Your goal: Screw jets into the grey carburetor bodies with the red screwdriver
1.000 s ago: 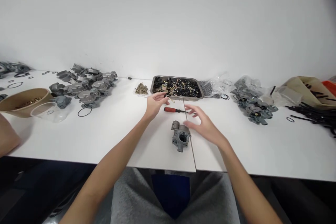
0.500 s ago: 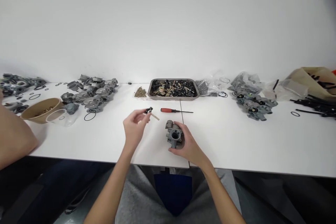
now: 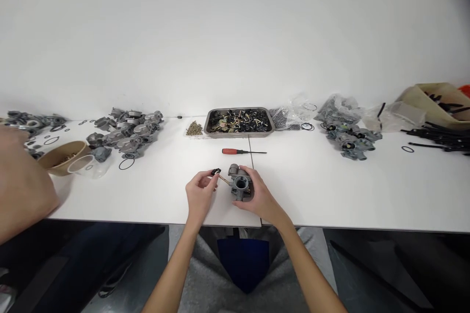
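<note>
Head view: right hand (image 3: 261, 199) grips carburetor (image 3: 238, 175) (left hand (image 3: 200, 194) pinches rod (image 3: 224, 179)).

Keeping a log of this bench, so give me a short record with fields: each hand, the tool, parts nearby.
Left hand: pinches black-headed part, its thin stem toward carburetor body; contact unclear
Right hand: grips carburetor body from its right side
Tool: red-handled screwdriver, lying beyond carburetor body, tip rightward
Metal tray: small black and brass-colored parts
Left of tray: brass-colored pile
</note>
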`<state>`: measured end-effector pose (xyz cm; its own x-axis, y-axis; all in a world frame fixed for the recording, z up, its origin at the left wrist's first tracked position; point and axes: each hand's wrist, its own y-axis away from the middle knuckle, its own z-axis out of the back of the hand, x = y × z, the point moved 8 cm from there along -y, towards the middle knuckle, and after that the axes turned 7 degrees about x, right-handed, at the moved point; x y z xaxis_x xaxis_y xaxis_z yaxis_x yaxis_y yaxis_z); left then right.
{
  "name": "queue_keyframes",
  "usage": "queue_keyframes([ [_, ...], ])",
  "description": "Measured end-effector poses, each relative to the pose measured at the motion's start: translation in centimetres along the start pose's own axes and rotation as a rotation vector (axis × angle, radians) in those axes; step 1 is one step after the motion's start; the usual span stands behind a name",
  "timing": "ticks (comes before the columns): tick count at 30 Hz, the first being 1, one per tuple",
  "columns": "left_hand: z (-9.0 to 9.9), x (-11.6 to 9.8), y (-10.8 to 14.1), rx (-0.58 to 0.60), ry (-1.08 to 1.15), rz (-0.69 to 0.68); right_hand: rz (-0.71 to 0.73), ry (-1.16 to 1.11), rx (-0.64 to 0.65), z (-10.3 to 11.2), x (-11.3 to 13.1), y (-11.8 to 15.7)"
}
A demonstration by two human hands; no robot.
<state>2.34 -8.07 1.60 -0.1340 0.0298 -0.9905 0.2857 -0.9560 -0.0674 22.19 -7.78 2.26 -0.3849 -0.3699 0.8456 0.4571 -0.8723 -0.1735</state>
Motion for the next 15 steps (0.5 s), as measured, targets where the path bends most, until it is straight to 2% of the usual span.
queue_keyframes([
  [7,0.2,0.9,2.2,-0.094,0.027,0.099,0.042,-0.014,-0.034,0.2,0.3,-0.1],
  [9,-0.8,0.7,3.1,-0.065,0.051,0.063,0.055,-0.007,-0.041,0.2,0.3,-0.2],
  [12,-2.7,0.0,4.4,0.032,0.073,-0.059,0.082,0.007,-0.057,0.2,0.2,-0.3],
  [15,-3.0,-0.3,4.8,0.075,0.047,-0.106,0.088,0.007,-0.049,0.1,0.2,-0.3],
])
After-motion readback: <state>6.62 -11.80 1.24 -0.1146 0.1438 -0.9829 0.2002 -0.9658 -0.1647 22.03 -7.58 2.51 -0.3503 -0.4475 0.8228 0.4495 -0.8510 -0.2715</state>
